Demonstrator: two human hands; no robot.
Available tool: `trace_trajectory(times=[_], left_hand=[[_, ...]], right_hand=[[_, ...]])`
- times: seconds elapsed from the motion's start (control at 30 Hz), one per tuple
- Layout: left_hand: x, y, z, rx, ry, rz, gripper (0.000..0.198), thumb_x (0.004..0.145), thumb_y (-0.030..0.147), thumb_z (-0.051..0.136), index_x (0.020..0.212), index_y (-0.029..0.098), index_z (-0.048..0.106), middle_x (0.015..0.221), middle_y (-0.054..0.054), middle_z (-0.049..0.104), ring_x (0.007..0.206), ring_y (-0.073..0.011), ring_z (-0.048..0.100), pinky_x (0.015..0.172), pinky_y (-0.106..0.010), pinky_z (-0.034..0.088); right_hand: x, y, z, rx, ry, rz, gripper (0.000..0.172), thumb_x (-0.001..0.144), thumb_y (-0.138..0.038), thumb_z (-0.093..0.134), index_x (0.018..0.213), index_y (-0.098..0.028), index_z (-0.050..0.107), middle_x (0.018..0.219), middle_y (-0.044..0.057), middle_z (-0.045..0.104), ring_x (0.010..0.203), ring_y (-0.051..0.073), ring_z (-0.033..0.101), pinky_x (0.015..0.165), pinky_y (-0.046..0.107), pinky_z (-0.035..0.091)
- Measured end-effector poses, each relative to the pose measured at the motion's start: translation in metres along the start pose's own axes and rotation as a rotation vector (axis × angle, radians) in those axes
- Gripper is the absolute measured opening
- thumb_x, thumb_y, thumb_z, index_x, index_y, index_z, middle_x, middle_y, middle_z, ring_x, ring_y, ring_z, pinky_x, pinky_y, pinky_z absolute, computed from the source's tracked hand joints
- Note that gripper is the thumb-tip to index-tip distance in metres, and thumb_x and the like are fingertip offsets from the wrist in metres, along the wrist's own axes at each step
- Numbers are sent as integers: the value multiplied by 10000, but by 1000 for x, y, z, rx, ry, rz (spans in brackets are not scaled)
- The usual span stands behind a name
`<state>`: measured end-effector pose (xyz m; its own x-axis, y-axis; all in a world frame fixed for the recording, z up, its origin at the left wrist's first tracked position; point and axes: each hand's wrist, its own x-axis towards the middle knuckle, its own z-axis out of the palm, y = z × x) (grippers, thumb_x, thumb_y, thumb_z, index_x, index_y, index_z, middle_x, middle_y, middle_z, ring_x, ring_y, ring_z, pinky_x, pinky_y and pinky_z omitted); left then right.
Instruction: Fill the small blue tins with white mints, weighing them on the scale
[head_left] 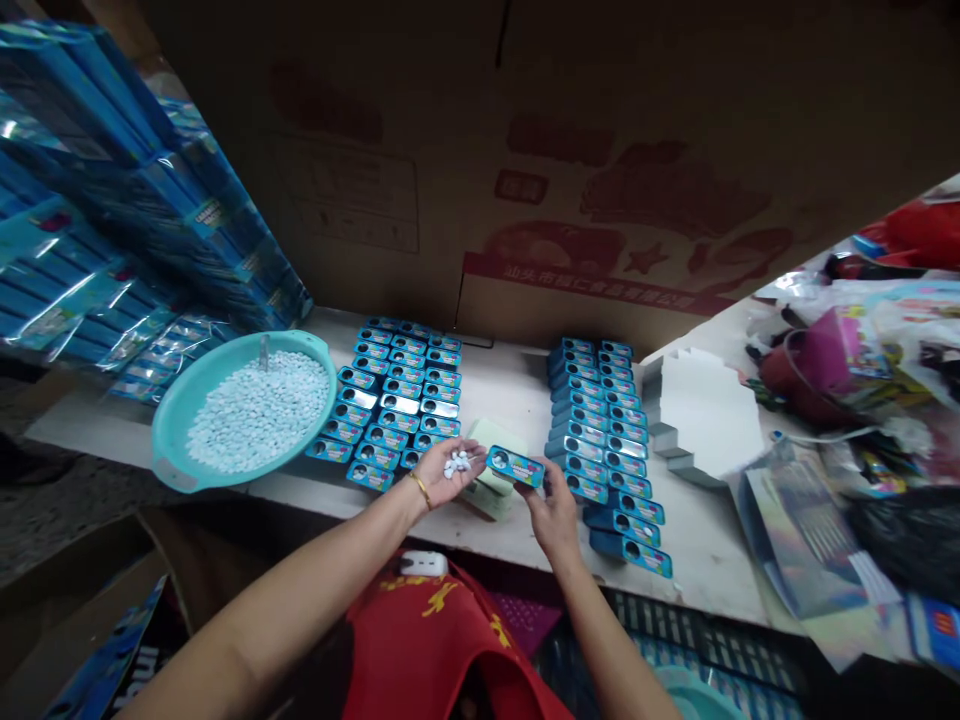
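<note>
We've got a teal plastic basin (pixel 174 440) holding pale blue-white candies (pixel 259 415). Right of the basin, blue tins (pixel 397 400) in rows, each printed with a dark round patch. Further right of it, pale green pads (pixel 491 475). Behind the basin, brown cardboard (pixel 630 200) with faded red print. Front-right of it, red cloth (pixel 442 640) with yellow motifs.

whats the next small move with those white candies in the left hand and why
Probably tip the small white candies from the open left hand into the blue rectangular metal tin gripped by the right hand. The tin is held right beside the palm, though I can't tell if it's open. The round teal plastic basin holds similar candies.
</note>
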<state>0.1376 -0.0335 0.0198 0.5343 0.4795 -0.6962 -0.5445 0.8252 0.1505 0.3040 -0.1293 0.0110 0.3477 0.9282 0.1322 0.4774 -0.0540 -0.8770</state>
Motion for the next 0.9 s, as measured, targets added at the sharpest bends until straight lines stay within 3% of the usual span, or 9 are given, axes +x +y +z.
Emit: trace_trajectory(times=[0.13,0.3,0.4,0.5,0.53,0.6,0.7,0.9], left_hand=[[-12,6,-4,7,0,-1,150,749,148,463,792,67,581,760,-126,637,779,-192,609,698,-305,495],[-40,6,-26,53,58,-14,154,740,139,490,843,72,583,819,-126,643,822,-203,604,724,-319,488],[-56,0,-46,52,98,-41,160,737,130,501,868,83,582,848,-120,643,849,-202,597,752,-332,475],[-64,-10,-60,33,113,-76,182,733,109,502,894,68,577,877,-130,636,891,-207,581,787,-334,455],[-64,-15,-62,24,105,-98,186,736,112,497,898,61,575,882,-135,633,893,-208,579,789,-331,452],[-63,-23,-64,6,61,-151,190,750,136,485,897,52,573,850,-131,634,831,-194,595,755,-317,460],[-61,-34,-65,-9,-28,-224,214,775,199,464,895,58,573,752,-96,633,678,-156,602,664,-290,470],[-65,-38,-72,63,-25,-314,185,770,212,482,798,58,580,694,-74,619,643,-138,590,680,-279,445]], right_hand=[[9,33,23,229,27,186,399,645,-251,576,1008,-161,435,907,41,535,813,170,518,747,323,419],[20,50,36,184,-13,192,405,642,-239,562,1012,-137,433,874,41,543,788,162,529,725,316,432],[4,36,21,-10,-9,47,474,691,-253,537,1126,-139,388,1051,100,497,958,202,481,812,377,397],[-25,-2,8,-236,26,-129,436,760,-216,480,1180,-172,371,1163,118,429,1095,227,376,893,434,325],[-35,-16,8,-262,-44,-181,383,779,-196,457,1158,-189,402,1131,107,453,1071,217,396,886,416,340],[-50,-41,16,-272,-305,-278,328,791,-186,452,1118,-209,450,1063,86,493,982,196,447,830,356,397],[-60,-58,35,-352,-600,-339,305,793,-204,465,1098,-206,472,1006,72,514,862,182,471,745,314,436],[-61,-51,43,-439,-755,-410,228,814,-176,435,1031,-194,502,896,45,531,818,156,467,707,266,429]])
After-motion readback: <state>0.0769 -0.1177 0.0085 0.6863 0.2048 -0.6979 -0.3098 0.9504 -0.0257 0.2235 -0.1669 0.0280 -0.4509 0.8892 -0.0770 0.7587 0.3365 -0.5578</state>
